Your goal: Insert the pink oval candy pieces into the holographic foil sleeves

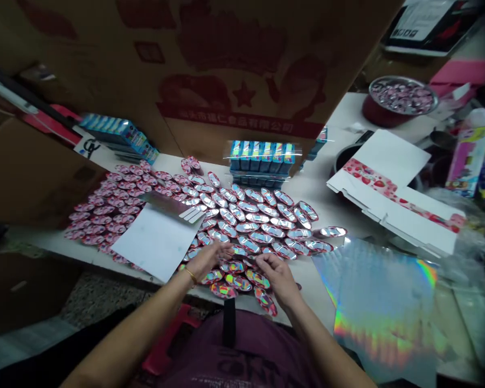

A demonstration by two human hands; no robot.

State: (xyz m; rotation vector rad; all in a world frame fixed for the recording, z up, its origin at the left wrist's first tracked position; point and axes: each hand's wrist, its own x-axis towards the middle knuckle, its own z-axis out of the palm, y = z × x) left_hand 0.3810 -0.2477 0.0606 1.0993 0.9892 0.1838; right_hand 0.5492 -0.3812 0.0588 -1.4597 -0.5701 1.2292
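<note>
Many small oval packs with red-and-pink rims and shiny silver tops (248,227) stand close together on the white table (307,188). My left hand (206,260) reaches over the near packs, its fingers stretched out and slightly apart, with nothing visible in them. Just to its right, my right hand (278,275) has thumb and fingers drawn together above the packs; whatever is between them, if anything, is too small to make out. Between and below the hands, several packs carry rainbow-coloured shiny tops (237,282). A white sheet (157,240) lies over packs left of my left hand.
Shiny rainbow sheets (382,307) lie at the right. Behind them rests an unfolded white carton (392,199) with a strawberry band. A bowl of small packs (402,99) stands at back right. Blue boxes (262,156) line up against a large cardboard box (234,64).
</note>
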